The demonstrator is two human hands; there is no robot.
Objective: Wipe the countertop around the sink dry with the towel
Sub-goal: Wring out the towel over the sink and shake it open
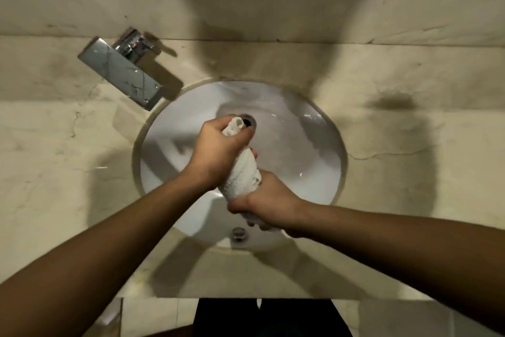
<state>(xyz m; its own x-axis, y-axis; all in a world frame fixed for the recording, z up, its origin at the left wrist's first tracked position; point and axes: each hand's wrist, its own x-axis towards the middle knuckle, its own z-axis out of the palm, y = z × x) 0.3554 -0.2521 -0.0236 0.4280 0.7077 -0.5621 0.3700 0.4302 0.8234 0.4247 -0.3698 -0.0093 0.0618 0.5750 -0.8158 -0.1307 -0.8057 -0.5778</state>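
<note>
A white towel (243, 172) is rolled into a thick twist and held over the round white sink (308, 145). My left hand (216, 151) grips the towel's upper end, close to the drain hole (249, 120). My right hand (266, 200) grips its lower end, and a bit of cloth pokes out below the fingers. Both hands are closed tightly around the towel. The beige marble countertop (410, 151) surrounds the sink on all sides.
A chrome faucet (123, 69) with a flat rectangular spout stands at the back left, its tip reaching the sink's rim. A dark patch (390, 101) marks the counter at the right. The counter's front edge (246, 299) runs along the bottom, with a wall behind the counter.
</note>
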